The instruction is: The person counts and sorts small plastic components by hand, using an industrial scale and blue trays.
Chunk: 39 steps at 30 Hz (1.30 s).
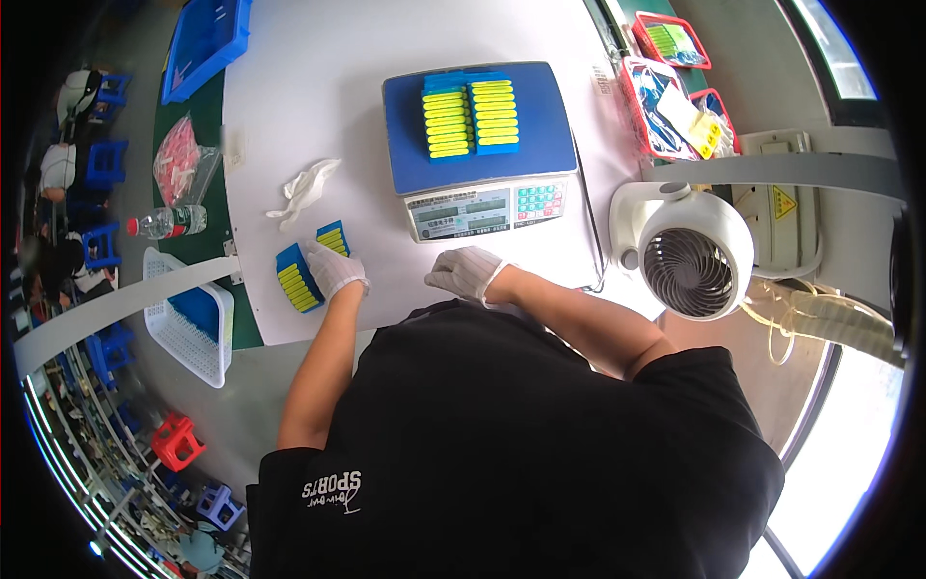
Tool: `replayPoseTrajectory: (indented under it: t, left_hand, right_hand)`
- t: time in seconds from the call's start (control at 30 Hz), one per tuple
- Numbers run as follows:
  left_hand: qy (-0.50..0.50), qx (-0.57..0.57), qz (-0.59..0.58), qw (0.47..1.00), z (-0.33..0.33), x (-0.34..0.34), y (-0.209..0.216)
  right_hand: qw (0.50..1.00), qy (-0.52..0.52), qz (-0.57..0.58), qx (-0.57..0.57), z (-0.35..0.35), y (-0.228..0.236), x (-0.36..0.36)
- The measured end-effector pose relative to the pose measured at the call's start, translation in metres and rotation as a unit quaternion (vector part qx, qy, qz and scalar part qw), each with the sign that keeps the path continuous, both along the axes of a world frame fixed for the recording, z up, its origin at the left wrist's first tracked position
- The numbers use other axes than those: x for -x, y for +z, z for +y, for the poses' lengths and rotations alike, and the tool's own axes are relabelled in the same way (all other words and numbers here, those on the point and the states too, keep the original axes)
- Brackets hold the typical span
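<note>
White gloves cover both hands. My left hand [335,270] is closed over blue cards with rows of yellow-green sticks [296,278], low on the table; more sticks show beyond its fingers. My right hand [467,273] rests on the tabletop in front of the scale, fingers loosely bent and pointing left, with no object visible in it. On the blue pan of a digital weighing scale [405,164] lie similar blue cards with two columns of yellow-green sticks [471,116]. The undersides of both hands are hidden.
A crumpled white glove or cloth [307,190] lies left of the scale. At left are a water bottle [169,223], a pink bag [178,159], a white basket [217,328] and a blue tray [206,43]. A white fan [687,253] and red baskets [640,116] line the right.
</note>
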<state>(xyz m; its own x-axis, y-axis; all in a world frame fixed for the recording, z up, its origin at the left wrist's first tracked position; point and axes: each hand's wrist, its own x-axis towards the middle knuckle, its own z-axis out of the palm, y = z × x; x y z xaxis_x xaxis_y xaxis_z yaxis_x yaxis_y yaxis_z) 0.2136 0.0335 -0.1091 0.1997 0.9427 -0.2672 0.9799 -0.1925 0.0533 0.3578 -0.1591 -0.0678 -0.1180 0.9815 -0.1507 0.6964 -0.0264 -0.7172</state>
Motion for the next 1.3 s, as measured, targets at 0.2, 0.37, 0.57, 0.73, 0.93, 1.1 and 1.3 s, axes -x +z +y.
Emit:
replayPoseTrajectory:
  t: [0.2, 0.37, 0.57, 0.73, 0.93, 1.1, 1.3]
  left_hand:
    - [-0.143, -0.083, -0.176, 0.97, -0.013, -0.016, 0.06]
    - [-0.096, 0.264, -0.498, 0.82, -0.017, -0.105, 0.143]
    - [-0.047, 0.175, -0.359, 0.916, -0.016, -0.21, 0.061]
    - [0.004, 0.178, -0.289, 0.941, -0.029, -0.222, 0.057]
    - [0.006, 0.129, -0.246, 0.961, -0.014, -0.222, 0.019]
    - [-0.006, 0.114, -0.173, 0.978, -0.041, -0.237, 0.074]
    - [-0.037, 0.094, -0.219, 0.97, -0.027, -0.228, 0.08]
  right_hand:
    - [0.919, -0.253, 0.266, 0.141, -0.018, 0.07, -0.049]
    - [0.785, -0.564, 0.231, -0.109, -0.032, 0.072, -0.156]
    - [0.8, -0.536, 0.26, -0.071, 0.023, 0.021, -0.171]
    - [0.795, -0.584, 0.157, -0.04, 0.032, 0.003, -0.156]
    - [0.808, -0.572, 0.14, 0.009, 0.058, 0.039, -0.139]
    - [0.796, -0.599, 0.082, -0.016, 0.05, 0.02, -0.147]
    - [0.784, -0.616, 0.022, -0.077, 0.059, 0.024, -0.144]
